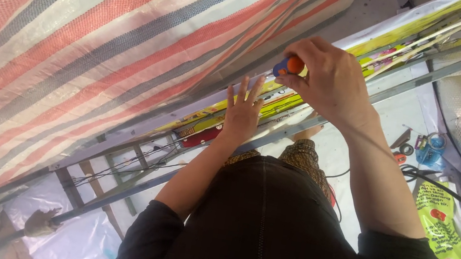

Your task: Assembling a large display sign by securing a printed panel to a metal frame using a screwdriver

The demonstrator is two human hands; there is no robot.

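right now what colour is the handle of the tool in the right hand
Orange with a blue band, seen in the head view: the tool handle sits in the right hand.

Orange-and-blue screwdriver handle [288, 66] upright against the striped red, blue, white tarp [103, 33].

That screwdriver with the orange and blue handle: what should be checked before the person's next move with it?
1. Grip on the tool: the right hand is closed around the screwdriver handle. Ok.
2. Tip seated: the tip is hidden behind the hand and the frame. Cannot tell.
3. Support: the left hand lies flat, fingers spread, against the metal frame by the striped tarp. Ok.
4. Fingers apart from the tool: the left hand is below the handle, not touching it. Ok.
5. Footing: a black cable and small tools lie on the floor below. Not ok.
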